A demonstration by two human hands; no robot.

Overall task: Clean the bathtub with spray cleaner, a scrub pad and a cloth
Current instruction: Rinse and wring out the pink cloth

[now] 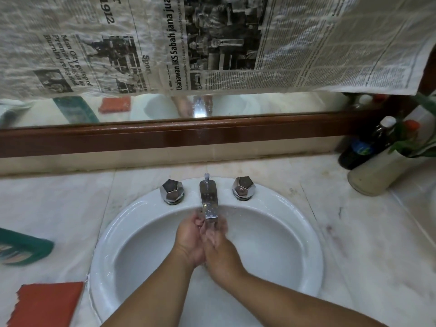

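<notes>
Empty left hand and right hand rub together under the chrome faucet spout, probably final rinse; next, shut it off.

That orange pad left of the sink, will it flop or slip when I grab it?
The orange pad looks thin and flat with a ragged left edge, so it probably bends easily and weighs little. Its matte face looks rough rather than glossy, so it likely won't slide out of a hold.
</notes>
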